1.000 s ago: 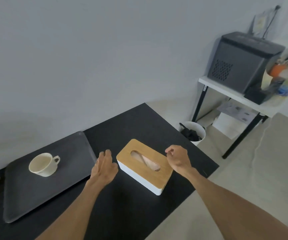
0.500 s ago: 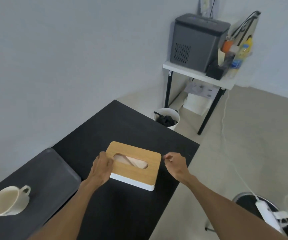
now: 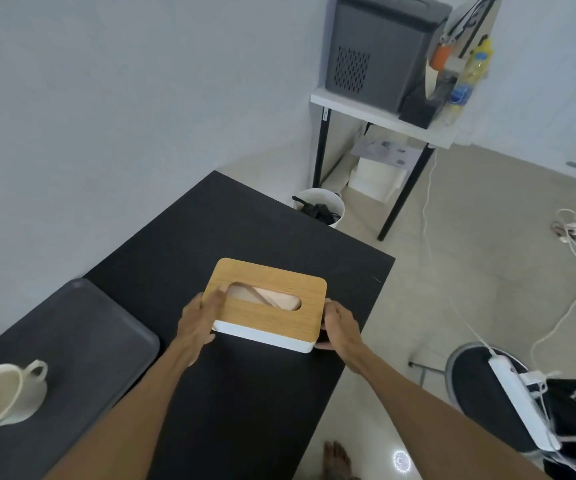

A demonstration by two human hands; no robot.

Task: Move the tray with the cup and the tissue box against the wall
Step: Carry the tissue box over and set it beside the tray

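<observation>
A white tissue box (image 3: pixel 269 306) with a wooden lid sits in the middle of the black table (image 3: pixel 245 237). My left hand (image 3: pixel 199 320) grips its left end, thumb on the lid. My right hand (image 3: pixel 340 325) holds its right end. A dark grey tray (image 3: pixel 82 334) lies at the left, its far edge close to the wall. A cream cup (image 3: pixel 5 393) stands on the tray at the lower left, handle pointing right, partly cut off by the frame edge.
A white bin (image 3: pixel 321 206) stands on the floor past the table's far corner. Behind it, a white side table (image 3: pixel 376 112) carries a dark grey appliance (image 3: pixel 380 46) and bottles. Cables and a power strip (image 3: pixel 518 396) lie at the right. My bare foot (image 3: pixel 338 459) is below.
Both hands have closed onto the ends of the tissue box; one second ago they hovered beside it. The box now lies turned more square to me. The view has swung right.
</observation>
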